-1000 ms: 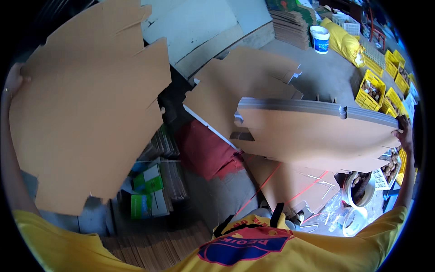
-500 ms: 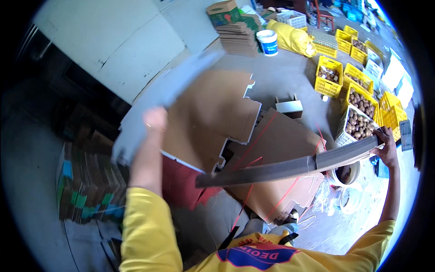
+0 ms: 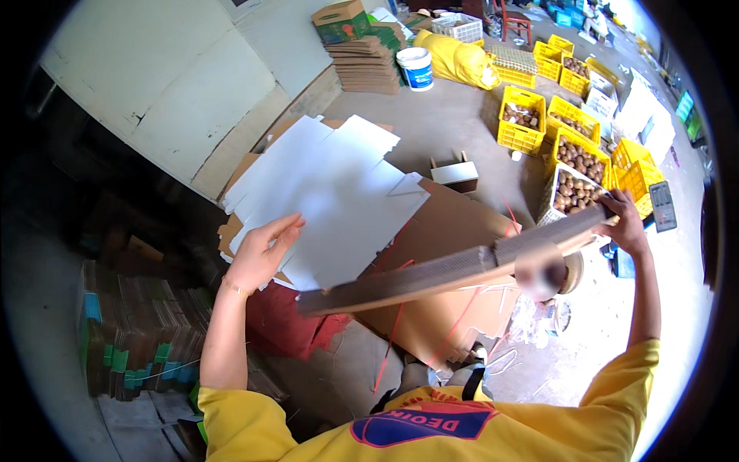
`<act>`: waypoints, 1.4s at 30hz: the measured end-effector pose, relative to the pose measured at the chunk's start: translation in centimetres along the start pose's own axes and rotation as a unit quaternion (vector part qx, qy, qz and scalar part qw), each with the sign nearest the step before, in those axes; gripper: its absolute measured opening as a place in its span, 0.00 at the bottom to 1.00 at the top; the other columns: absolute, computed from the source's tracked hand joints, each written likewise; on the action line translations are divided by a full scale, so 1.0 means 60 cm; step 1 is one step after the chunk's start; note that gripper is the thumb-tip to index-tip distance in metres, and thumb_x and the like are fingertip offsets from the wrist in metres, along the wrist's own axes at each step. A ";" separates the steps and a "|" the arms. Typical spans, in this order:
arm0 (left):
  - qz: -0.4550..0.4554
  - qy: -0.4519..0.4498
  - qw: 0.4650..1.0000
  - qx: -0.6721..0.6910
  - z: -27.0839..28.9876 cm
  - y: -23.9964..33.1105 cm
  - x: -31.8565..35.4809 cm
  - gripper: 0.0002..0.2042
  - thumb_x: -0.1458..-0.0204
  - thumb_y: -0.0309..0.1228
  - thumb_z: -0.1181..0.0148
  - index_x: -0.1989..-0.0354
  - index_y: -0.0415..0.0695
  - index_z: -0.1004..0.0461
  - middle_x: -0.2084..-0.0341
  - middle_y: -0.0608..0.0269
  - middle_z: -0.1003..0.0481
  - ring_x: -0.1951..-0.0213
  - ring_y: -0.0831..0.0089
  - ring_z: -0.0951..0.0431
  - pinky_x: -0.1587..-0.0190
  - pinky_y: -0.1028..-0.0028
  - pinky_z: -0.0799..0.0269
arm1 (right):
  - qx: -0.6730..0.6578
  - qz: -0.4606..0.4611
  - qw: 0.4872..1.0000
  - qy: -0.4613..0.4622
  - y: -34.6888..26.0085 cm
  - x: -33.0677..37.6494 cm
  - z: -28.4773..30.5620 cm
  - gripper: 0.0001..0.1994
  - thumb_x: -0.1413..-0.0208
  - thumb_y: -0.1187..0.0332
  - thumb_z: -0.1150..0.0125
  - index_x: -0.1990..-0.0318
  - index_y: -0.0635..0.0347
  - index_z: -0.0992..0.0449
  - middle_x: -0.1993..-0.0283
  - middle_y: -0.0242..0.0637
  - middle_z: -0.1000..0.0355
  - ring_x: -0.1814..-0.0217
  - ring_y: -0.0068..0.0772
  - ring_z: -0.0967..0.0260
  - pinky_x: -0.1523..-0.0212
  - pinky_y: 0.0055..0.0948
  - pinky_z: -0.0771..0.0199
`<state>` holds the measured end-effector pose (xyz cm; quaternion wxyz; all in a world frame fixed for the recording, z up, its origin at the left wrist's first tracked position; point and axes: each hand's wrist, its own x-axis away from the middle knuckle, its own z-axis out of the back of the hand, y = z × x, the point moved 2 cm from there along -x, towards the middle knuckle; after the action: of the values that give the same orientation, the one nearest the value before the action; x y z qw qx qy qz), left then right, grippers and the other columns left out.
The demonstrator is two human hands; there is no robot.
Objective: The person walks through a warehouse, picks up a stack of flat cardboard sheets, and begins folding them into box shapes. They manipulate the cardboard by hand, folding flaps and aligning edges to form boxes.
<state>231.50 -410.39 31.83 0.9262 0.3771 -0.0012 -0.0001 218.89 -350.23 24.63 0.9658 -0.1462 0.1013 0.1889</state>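
Note:
A white-faced flat cardboard sheet (image 3: 331,192) with notched edges lies in front of me, brown cardboard showing from under its left and far edges. Just above its near-left part is my left hand (image 3: 265,246), fingers stretched and thumb apart, holding nothing. My right hand (image 3: 625,222) grips the right end of a long stack of flat cardboard (image 3: 431,271), seen edge-on. That stack slants across in front of me, its left end close to the white sheet. Beneath it lies brown flat cardboard (image 3: 462,217) with red straps (image 3: 399,327).
Bundled cardboard (image 3: 146,331) stands at the left, beside a dark red cloth (image 3: 285,327). A small stool (image 3: 456,174) is beyond the sheets. Yellow crates (image 3: 522,127) of round brown produce line the right. A white-and-blue bucket (image 3: 416,71) stands by stacked cardboard (image 3: 366,65) at the back.
The sheet that my left hand was swinging up, brown side toward me, now lies white side up. My left hand has let go of it. My right hand keeps its hold on the stack.

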 end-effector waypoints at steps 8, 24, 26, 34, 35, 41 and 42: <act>-0.172 0.139 0.961 -0.167 -0.070 0.109 0.046 0.15 0.48 0.31 0.43 0.53 0.41 0.28 0.59 0.55 0.25 0.57 0.61 0.25 0.50 0.67 0.32 | 0.029 0.035 0.999 0.024 -0.042 -0.008 0.010 0.32 0.73 0.53 0.29 0.56 0.60 0.25 0.55 0.43 0.33 0.52 0.49 0.39 0.51 0.39 0.35; -0.112 -0.368 0.837 -0.388 -0.354 -0.463 -0.118 0.16 0.49 0.39 0.49 0.51 0.59 0.28 0.51 0.67 0.30 0.45 0.65 0.34 0.39 0.58 0.46 | 0.116 -0.009 0.991 -0.068 -0.031 0.095 0.021 0.32 0.73 0.81 0.35 0.50 0.62 0.29 0.47 0.40 0.33 0.49 0.43 0.37 0.48 0.34 0.34; -0.186 -0.386 0.770 -0.472 -0.407 -0.493 -0.109 0.15 0.50 0.39 0.49 0.53 0.61 0.26 0.52 0.68 0.30 0.44 0.67 0.35 0.37 0.52 0.52 | 0.162 0.062 0.981 -0.084 -0.029 0.097 0.037 0.32 0.72 0.80 0.34 0.50 0.61 0.30 0.47 0.39 0.33 0.50 0.45 0.36 0.48 0.35 0.34; -0.210 -0.379 0.696 -0.572 -0.512 -0.585 -0.113 0.15 0.46 0.39 0.55 0.54 0.60 0.25 0.41 0.74 0.39 0.32 0.72 0.59 0.36 0.42 0.81 | 0.225 0.000 0.970 -0.093 0.021 0.070 0.049 0.31 0.74 0.78 0.31 0.52 0.61 0.28 0.48 0.41 0.30 0.47 0.44 0.34 0.48 0.36 0.34; -0.235 -0.375 0.674 -0.591 -0.525 -0.592 -0.119 0.15 0.46 0.40 0.55 0.53 0.60 0.25 0.40 0.74 0.40 0.32 0.72 0.62 0.37 0.40 0.82 | 0.240 -0.009 0.965 -0.109 0.033 0.074 0.066 0.31 0.74 0.78 0.31 0.52 0.60 0.28 0.49 0.41 0.30 0.46 0.43 0.34 0.48 0.36 0.34; -0.221 -0.161 0.775 -0.570 -0.539 -0.736 -0.125 0.16 0.50 0.42 0.49 0.54 0.56 0.25 0.39 0.81 0.43 0.32 0.72 0.66 0.40 0.32 0.70 | 0.222 0.025 0.973 -0.064 0.062 0.030 0.031 0.32 0.72 0.78 0.31 0.49 0.55 0.28 0.47 0.39 0.32 0.46 0.41 0.35 0.46 0.34 0.34; -0.198 -0.129 0.806 -0.543 -0.538 -0.730 -0.126 0.17 0.51 0.42 0.48 0.54 0.55 0.25 0.39 0.83 0.43 0.32 0.72 0.67 0.40 0.32 0.67 | 0.213 0.014 0.974 -0.074 0.066 0.033 0.036 0.32 0.72 0.78 0.31 0.49 0.55 0.28 0.47 0.39 0.32 0.46 0.41 0.35 0.46 0.34 0.34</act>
<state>224.04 -419.18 -21.86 0.9508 -0.1992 -0.0453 -0.2329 219.40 -345.37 25.19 0.9768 0.0788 0.0696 0.1864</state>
